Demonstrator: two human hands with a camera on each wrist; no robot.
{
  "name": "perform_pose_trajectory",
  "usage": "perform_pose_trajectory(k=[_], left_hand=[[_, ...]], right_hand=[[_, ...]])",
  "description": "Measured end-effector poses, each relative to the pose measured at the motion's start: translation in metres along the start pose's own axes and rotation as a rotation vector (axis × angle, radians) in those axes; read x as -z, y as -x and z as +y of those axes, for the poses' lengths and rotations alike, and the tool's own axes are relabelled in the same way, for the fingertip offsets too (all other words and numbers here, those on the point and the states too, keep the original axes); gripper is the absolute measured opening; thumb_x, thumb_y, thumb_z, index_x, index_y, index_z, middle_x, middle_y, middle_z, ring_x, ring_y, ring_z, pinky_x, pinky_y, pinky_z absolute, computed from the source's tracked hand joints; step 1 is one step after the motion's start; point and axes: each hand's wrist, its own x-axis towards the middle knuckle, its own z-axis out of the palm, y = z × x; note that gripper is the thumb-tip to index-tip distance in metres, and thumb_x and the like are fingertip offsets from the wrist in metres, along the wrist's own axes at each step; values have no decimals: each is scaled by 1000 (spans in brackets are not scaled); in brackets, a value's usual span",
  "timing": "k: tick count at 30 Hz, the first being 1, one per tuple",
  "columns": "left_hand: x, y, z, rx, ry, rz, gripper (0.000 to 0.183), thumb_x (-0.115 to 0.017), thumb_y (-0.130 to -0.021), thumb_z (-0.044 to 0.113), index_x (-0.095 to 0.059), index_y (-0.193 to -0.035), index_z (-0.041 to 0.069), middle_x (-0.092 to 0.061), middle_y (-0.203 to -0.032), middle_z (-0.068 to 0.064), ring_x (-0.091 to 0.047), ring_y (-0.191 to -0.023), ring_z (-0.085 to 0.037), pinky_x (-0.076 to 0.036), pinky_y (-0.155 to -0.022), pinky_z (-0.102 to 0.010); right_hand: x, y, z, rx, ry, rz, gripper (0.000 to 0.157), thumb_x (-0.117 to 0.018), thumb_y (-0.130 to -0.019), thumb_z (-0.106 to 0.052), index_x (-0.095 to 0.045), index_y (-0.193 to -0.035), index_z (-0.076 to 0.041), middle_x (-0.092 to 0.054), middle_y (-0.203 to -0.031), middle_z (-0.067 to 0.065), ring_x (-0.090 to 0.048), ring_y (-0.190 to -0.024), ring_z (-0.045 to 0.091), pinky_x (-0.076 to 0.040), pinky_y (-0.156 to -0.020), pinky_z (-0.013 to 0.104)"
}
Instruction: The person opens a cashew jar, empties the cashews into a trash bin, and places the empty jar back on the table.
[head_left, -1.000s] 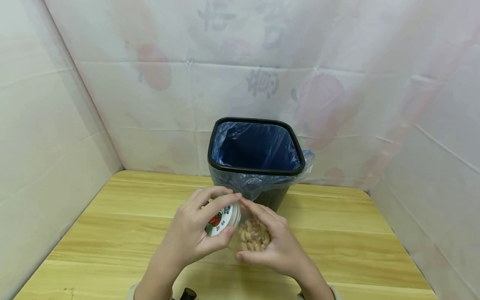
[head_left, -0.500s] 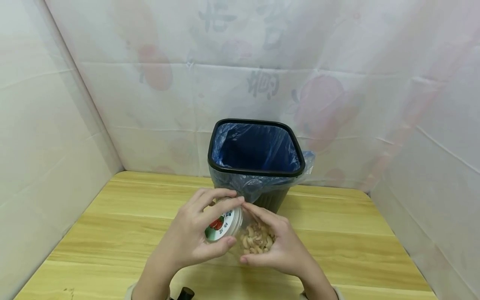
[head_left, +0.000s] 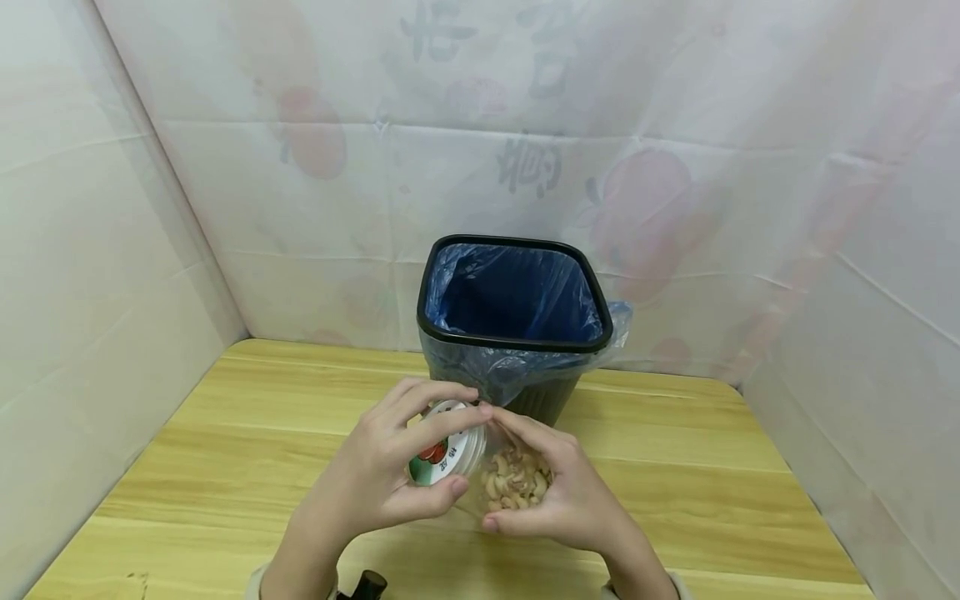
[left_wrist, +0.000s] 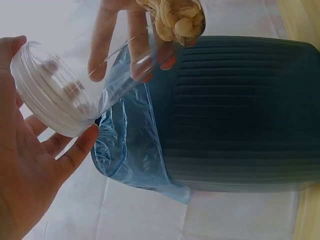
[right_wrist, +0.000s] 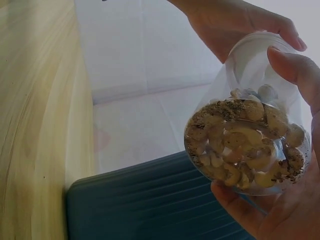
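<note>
A clear plastic jar [right_wrist: 220,90] of cashews [head_left: 517,479] is held tilted above the table, its lid end toward the left. My left hand [head_left: 382,462] grips the white screw lid [head_left: 438,454], which carries a printed red fruit, between thumb and fingers. Around the jar's body curls my right hand [head_left: 558,487], near the nut-filled bottom end. In the right wrist view the cashews [right_wrist: 235,145] and dark crumbs gather at the base. The lid [left_wrist: 50,107] appears on the jar in the left wrist view.
Just beyond the hands stands a dark ribbed trash bin [head_left: 543,396], lined with a blue plastic bag [head_left: 517,292] folded over its rim. A black object [head_left: 370,585] shows at the wooden table's [head_left: 225,467] front edge. Fabric walls [head_left: 315,225] enclose the back and sides.
The lid's printed face has turned slightly counterclockwise under my left fingers. Both hands and the jar have shifted a little down and right, and the cashews have moved inside.
</note>
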Motion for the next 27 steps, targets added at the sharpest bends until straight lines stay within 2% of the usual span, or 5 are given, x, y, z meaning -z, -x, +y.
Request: perform_pose_trajectory(k=[7,14,21,27], left_hand=[[-1,-1,1,9,-32,22,41,-58,-95,38,-65,-131,20,-63,-125,-4,-56,-108,-21,-53,-78,-28],[-2,1,1,105,-58,9,40,-57,-95,40,-66,-129,22,-62,-123,1,-55,-108,-19,-55,-77,-30],[-2,2,2,139,-62,1,40,-59,-93,41,-66,-129,25,-62,-124,3,-55,-108,-15,-54,-74,-28],[-3,2,1,124,-70,7,41,-57,-95,45,-66,-130,24,-62,-125,2,-57,-108,-18,-54,-77,-31]], right_hand=[[-2,-1,-1,26,48,22,95,-93,-69,-18,-44,-150,-8,-55,-145,9,-56,-130,24,-45,-106,29],[-5,-1,-3,-25,169,60,93,-93,-69,-28,-46,-149,-19,-58,-140,-2,-60,-123,19,-50,-101,28],[-6,-1,-2,-18,153,60,93,-93,-69,-28,-47,-149,-17,-58,-140,0,-60,-124,20,-48,-102,26],[-4,0,-1,-24,137,63,94,-95,-67,-24,-47,-148,-16,-59,-139,0,-60,-123,20,-50,-100,28]])
